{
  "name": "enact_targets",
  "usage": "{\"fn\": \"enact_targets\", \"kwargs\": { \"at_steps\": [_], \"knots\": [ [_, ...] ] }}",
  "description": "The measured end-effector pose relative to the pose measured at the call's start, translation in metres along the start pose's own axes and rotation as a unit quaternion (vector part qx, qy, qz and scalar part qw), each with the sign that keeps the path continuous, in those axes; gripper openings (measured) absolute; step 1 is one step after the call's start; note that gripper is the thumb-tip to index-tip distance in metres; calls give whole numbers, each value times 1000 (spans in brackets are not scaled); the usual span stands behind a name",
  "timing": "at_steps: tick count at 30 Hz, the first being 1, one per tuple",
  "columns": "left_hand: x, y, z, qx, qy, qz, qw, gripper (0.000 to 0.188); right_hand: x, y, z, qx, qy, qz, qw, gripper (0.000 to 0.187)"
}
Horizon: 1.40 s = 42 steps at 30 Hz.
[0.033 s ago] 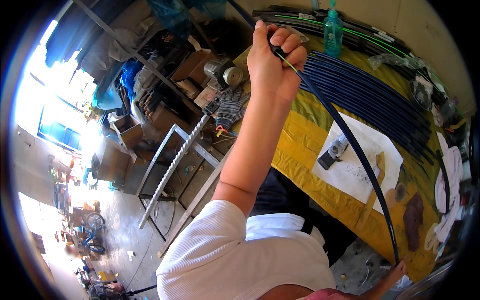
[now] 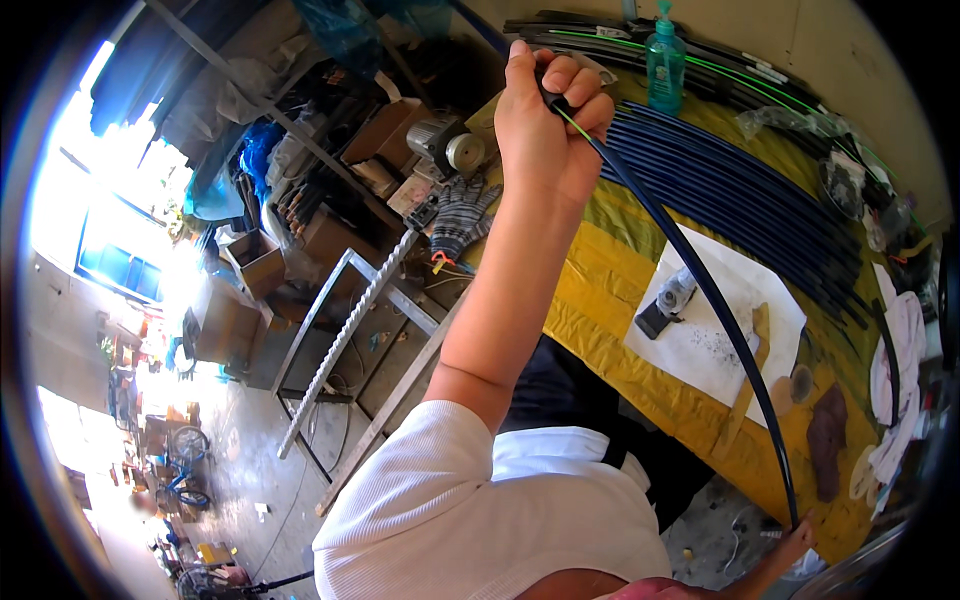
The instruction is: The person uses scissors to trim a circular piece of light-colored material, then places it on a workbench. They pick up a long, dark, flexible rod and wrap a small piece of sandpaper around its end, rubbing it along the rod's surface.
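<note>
My left hand (image 2: 555,125), at the end of a raised arm, is closed around a black piece with a thin green section showing just below the fingers. From there a long, dark, glossy rod (image 2: 700,275) runs down to the lower right, looking bent in this wide view. More dark rod (image 2: 480,22) shows beyond the fist at the top. Near the table's front right corner, my right hand (image 2: 797,540) is closed on the rod's lower end; its fingers are small and partly hidden. Below the rod, a white sheet (image 2: 655,345) on the table carries dark specks.
A yellow-covered table (image 2: 600,310) bears a row of dark rods (image 2: 740,200), a green pump bottle (image 2: 666,70), a small clamp-like tool (image 2: 668,303) and a brown cloth (image 2: 826,440). Left of it are a motor (image 2: 445,145), a striped glove (image 2: 460,215) and a metal frame (image 2: 350,330).
</note>
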State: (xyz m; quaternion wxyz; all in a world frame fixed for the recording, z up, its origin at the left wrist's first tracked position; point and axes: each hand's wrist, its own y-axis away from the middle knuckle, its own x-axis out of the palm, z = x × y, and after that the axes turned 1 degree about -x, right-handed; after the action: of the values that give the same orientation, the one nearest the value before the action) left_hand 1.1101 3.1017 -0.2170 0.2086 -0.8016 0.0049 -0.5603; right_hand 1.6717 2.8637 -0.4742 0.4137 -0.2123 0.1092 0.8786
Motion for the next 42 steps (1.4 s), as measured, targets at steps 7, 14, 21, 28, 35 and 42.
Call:
{"fn": "enact_targets", "kwargs": {
  "at_steps": [7, 14, 21, 28, 35, 42],
  "knots": [
    [2, 13, 5, 194, -249, -14, 949, 22, 11, 18, 30, 27, -27, 14, 999, 38],
    [9, 25, -1, 127, -207, 26, 970, 23, 6, 9, 13, 36, -59, -7, 998, 35],
    [0, 27, 1, 221, -287, 24, 932, 23, 0, 11, 18, 27, -105, 107, 988, 36],
    [1, 47, -26, 208, -287, 65, 933, 23, -4, 22, 13, -371, 151, 179, 898, 34],
    [-10, 47, -5, 322, -325, 17, 889, 19, 27, 61, 101, -253, -99, 493, 827, 22],
    [-11, 118, -3, 229, -418, -31, 879, 22, 146, 178, 203, -189, -426, 440, 768, 28]
  ]
}}
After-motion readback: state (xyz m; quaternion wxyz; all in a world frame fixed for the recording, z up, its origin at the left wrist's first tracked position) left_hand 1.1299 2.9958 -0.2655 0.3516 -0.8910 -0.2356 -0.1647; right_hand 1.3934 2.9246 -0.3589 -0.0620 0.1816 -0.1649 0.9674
